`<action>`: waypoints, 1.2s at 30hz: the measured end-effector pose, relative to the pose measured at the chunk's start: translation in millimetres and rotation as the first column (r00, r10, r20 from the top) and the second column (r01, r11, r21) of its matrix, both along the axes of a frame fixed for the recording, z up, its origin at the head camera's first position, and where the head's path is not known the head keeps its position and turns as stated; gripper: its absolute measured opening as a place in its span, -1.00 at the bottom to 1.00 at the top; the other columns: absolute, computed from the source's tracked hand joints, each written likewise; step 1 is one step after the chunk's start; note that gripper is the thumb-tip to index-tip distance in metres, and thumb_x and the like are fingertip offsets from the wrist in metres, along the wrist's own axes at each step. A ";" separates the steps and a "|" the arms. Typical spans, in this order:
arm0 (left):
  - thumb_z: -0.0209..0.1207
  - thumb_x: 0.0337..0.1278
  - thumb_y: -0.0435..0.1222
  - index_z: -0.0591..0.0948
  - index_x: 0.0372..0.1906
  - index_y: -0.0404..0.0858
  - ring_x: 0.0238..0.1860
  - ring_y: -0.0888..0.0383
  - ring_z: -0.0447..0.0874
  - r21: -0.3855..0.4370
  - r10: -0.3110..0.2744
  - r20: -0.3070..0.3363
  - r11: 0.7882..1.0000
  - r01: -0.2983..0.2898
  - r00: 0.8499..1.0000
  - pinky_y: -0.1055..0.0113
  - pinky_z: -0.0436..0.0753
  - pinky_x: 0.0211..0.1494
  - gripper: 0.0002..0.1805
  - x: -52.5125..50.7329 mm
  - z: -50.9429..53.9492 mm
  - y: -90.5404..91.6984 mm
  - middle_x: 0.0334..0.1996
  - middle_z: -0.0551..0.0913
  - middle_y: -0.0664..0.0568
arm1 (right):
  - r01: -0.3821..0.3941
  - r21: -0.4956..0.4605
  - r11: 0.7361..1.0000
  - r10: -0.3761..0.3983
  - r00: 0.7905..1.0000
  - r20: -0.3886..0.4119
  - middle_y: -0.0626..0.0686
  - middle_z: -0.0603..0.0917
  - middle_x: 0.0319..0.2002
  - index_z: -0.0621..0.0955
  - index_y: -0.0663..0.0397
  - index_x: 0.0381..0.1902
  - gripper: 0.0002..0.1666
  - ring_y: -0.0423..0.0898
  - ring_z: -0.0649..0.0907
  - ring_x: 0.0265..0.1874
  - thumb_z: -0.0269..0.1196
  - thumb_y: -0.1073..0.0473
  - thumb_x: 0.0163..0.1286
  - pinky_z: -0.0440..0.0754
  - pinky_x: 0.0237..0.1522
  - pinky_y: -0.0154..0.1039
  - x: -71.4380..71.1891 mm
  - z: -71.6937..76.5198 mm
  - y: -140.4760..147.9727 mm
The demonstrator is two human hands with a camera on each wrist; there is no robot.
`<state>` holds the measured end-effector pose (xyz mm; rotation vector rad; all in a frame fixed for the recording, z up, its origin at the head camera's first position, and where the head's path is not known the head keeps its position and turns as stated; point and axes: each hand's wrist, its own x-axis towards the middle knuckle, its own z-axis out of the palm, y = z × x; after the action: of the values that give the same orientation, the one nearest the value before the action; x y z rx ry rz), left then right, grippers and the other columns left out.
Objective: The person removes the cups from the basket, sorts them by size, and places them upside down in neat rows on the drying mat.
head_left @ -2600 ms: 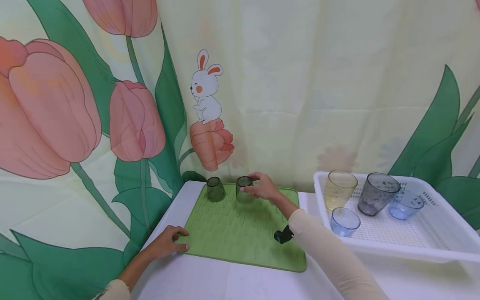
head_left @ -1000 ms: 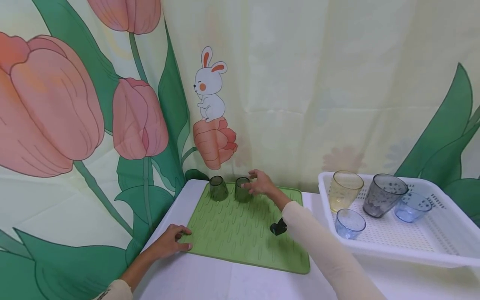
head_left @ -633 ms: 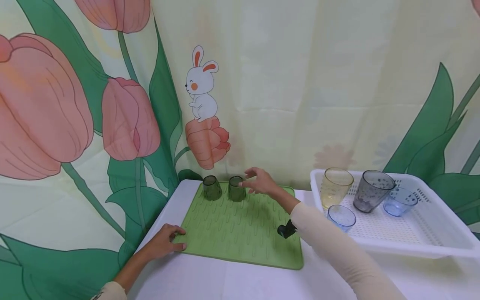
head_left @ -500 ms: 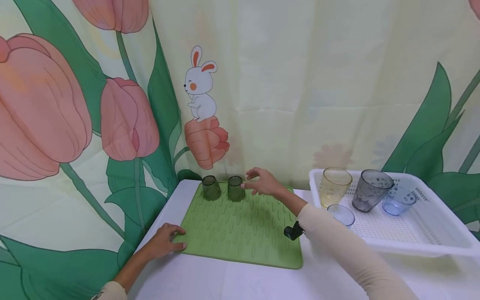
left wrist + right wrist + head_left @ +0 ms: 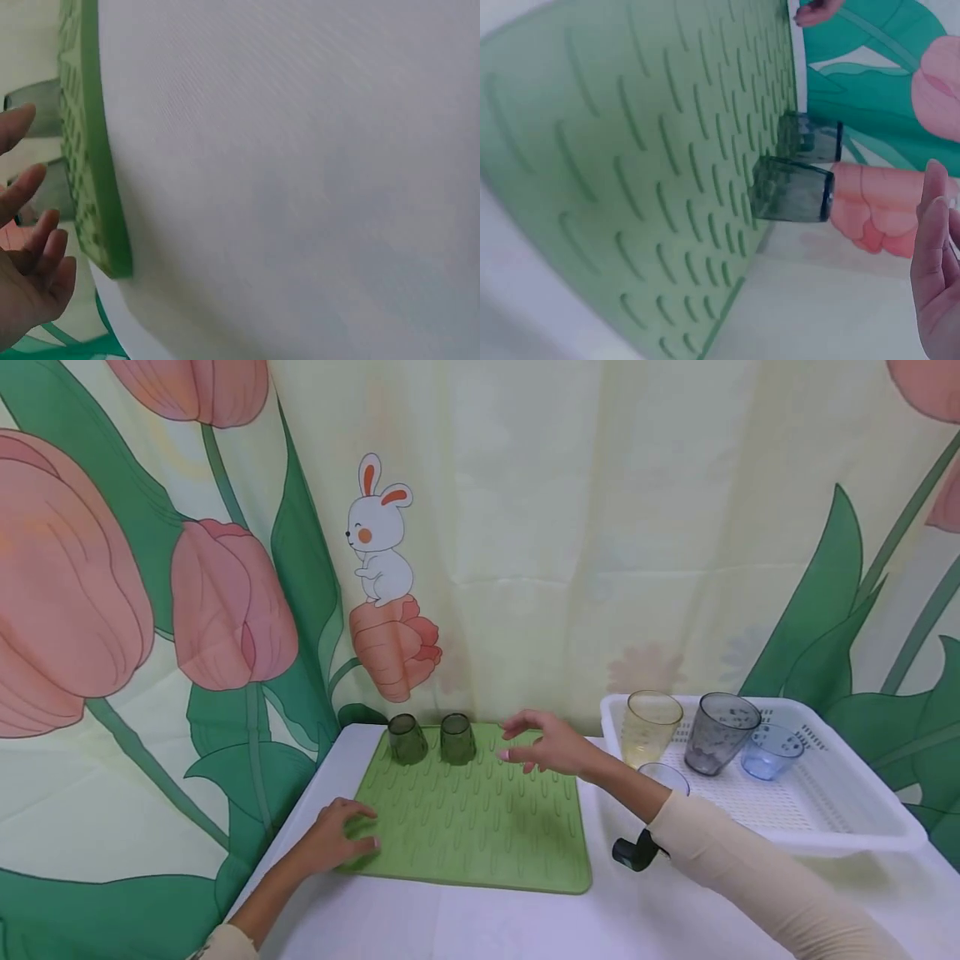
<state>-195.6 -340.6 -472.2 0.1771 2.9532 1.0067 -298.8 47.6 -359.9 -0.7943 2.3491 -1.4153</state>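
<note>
Two dark grey-green tumblers stand side by side at the back left of a green ribbed mat (image 5: pixel 480 835), narrower ends up: the left tumbler (image 5: pixel 408 742) and the right tumbler (image 5: pixel 457 742). To the right of them, over the mat's back part, my right hand (image 5: pixel 551 743) hovers with fingers bent loosely and nothing in them. In the right wrist view, both tumblers are apart from the fingers (image 5: pixel 931 247). By the mat's front left corner is my left hand (image 5: pixel 333 835), thumb and fingers spread, holding nothing; whether it touches the mat is unclear.
On the right stands a white perforated basket (image 5: pixel 810 839) with a yellow glass (image 5: pixel 651 727), a dark grey glass (image 5: pixel 720 735) and blue glasses (image 5: pixel 771 753), one partly behind the right forearm. A printed curtain (image 5: pixel 525 543) hangs behind the white table (image 5: pixel 450 922).
My right hand held the right tumbler earlier, let go of it, and has drawn back to the right. The left hand stays by the mat corner. The head view has turned slightly right.
</note>
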 end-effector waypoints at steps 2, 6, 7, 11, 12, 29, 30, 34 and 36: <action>0.45 0.07 -0.10 0.66 0.07 -0.20 0.18 -0.19 0.49 0.027 -0.026 -0.001 0.999 0.026 1.000 -0.13 0.53 0.15 -0.52 -0.7 4.0 7.5 0.12 0.53 -0.16 | -0.003 -0.004 1.000 0.003 1.000 0.001 0.14 0.62 0.12 0.52 0.14 0.21 -0.40 0.05 0.74 -0.44 0.42 0.04 0.28 0.67 -0.37 -0.15 5.5 0.3 9.9; 0.40 0.15 -0.11 0.61 0.15 -0.27 0.15 -0.19 0.56 0.104 -0.106 0.005 0.989 0.105 0.994 -0.05 0.57 0.10 -0.48 -2.0 12.3 22.6 0.15 0.58 -0.14 | 0.001 -0.009 1.000 -0.001 1.000 -0.004 0.12 0.63 0.12 0.53 0.11 0.21 -0.41 0.07 0.74 -0.43 0.41 0.04 0.29 0.67 -0.36 -0.14 14.7 0.5 33.1; 0.38 0.18 -0.12 0.60 0.17 -0.30 0.15 -0.20 0.56 0.131 -0.135 0.007 0.982 0.133 0.991 -0.04 0.57 0.10 -0.48 -3.0 14.4 26.8 0.16 0.59 -0.16 | 0.002 -0.013 1.000 -0.003 1.000 -0.007 0.12 0.63 0.12 0.53 0.11 0.20 -0.42 0.06 0.74 -0.44 0.41 0.04 0.29 0.67 -0.36 -0.14 16.7 0.5 40.1; 0.34 0.24 -0.15 0.55 0.20 -0.37 0.14 -0.24 0.56 0.215 -0.205 0.017 0.957 0.197 0.979 -0.05 0.57 0.13 -0.46 -6.2 22.1 45.0 0.16 0.59 -0.23 | -0.002 -0.017 1.000 0.001 1.000 -0.020 0.12 0.63 0.12 0.55 0.05 0.18 -0.47 0.07 0.75 -0.43 0.41 0.06 0.30 0.67 -0.38 -0.13 25.6 0.3 65.7; 0.34 0.24 -0.16 0.55 0.20 -0.37 0.14 -0.24 0.56 0.234 -0.212 0.019 0.951 0.202 0.977 -0.04 0.57 0.13 -0.47 -6.7 24.1 49.8 0.16 0.59 -0.24 | -0.004 -0.017 1.000 0.004 1.000 -0.023 0.13 0.62 0.13 0.55 0.06 0.18 -0.48 0.07 0.75 -0.43 0.41 0.07 0.31 0.68 -0.38 -0.12 27.7 0.1 71.4; 0.32 0.26 -0.11 0.54 0.23 -0.12 0.15 -0.04 0.58 0.366 -0.389 -0.018 0.855 0.368 0.921 0.09 0.59 0.18 -0.52 -22.8 49.8 114.6 0.15 0.61 -0.01 | -0.013 -0.035 0.999 0.011 0.999 -0.052 0.27 0.59 0.11 0.55 0.20 0.16 -0.55 0.13 0.72 -0.46 0.34 0.21 0.35 0.72 -0.34 -0.14 43.9 -12.7 145.4; 0.32 0.26 -0.10 0.54 0.24 -0.13 0.15 -0.05 0.58 0.369 -0.396 -0.025 0.849 0.377 0.918 0.08 0.59 0.18 -0.51 -23.8 50.8 118.5 0.15 0.61 -0.01 | -0.008 -0.033 0.999 0.006 0.999 -0.053 0.30 0.58 0.12 0.55 0.21 0.17 -0.55 0.10 0.73 -0.47 0.34 0.22 0.36 0.72 -0.33 -0.13 44.0 -13.2 149.5; 0.32 0.26 -0.10 0.54 0.24 -0.13 0.16 -0.14 0.57 0.380 -0.421 -0.046 0.831 0.406 0.906 0.13 0.59 0.18 -0.51 -27.3 55.9 133.9 0.15 0.61 -0.02 | 0.022 -0.029 0.999 -0.024 0.998 -0.051 0.39 0.55 0.16 0.53 0.23 0.20 -0.52 0.05 0.75 -0.44 0.32 0.22 0.36 0.73 -0.28 -0.16 42.0 -16.6 165.7; 0.32 0.26 -0.10 0.54 0.24 -0.13 0.16 -0.13 0.57 0.379 -0.432 -0.057 0.825 0.419 0.900 0.19 0.59 0.16 -0.51 -29.4 58.9 141.6 0.16 0.61 -0.01 | 0.050 -0.019 0.999 -0.050 0.998 -0.048 0.40 0.54 0.17 0.51 0.26 0.21 -0.50 0.06 0.76 -0.42 0.33 0.21 0.36 0.73 -0.28 -0.18 40.6 -18.0 173.4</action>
<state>-225.0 -199.0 -413.2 0.7795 2.4685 1.4652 -258.2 221.0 -377.9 -0.7887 2.4123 -1.4547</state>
